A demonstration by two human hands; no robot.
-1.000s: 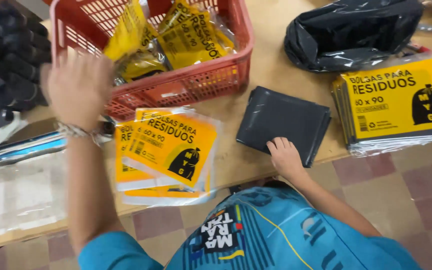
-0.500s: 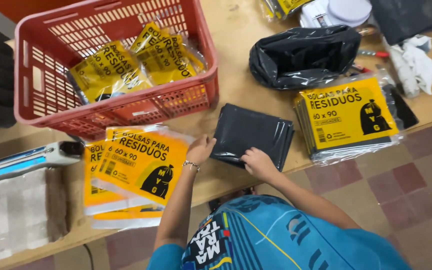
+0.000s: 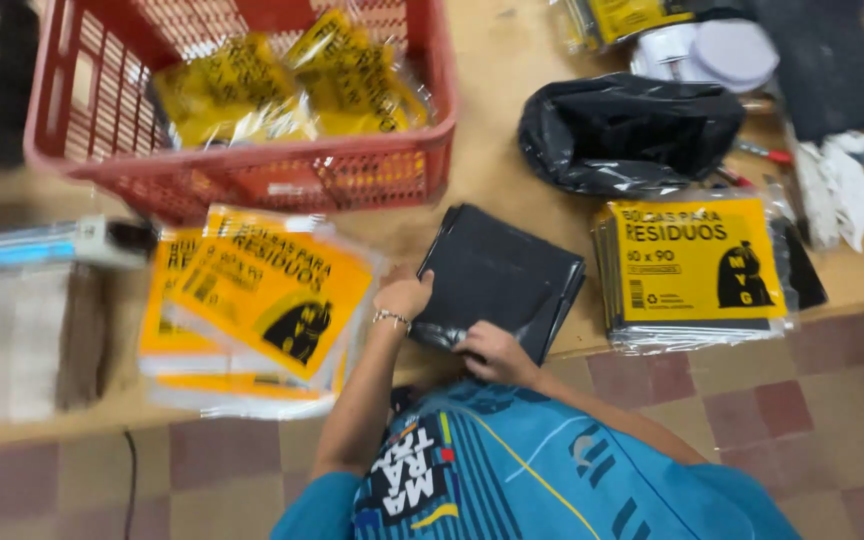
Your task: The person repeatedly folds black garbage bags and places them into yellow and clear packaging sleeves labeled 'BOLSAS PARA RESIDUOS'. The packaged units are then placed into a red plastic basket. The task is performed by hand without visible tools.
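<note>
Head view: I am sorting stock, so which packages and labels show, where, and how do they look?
Clear flat packets with yellow labels: fanned stack left of both hands.
Same packets, neat stack: right table edge.
Crumpled yellow packets: inside red plastic crate.
Folded black bag bundle: unlabelled, under left hand and right hand.

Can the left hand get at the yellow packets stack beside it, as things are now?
Probably yes: the left hand rests on the folded black bags, and the stack of yellow packets lies right beside it, uncovered.
</note>
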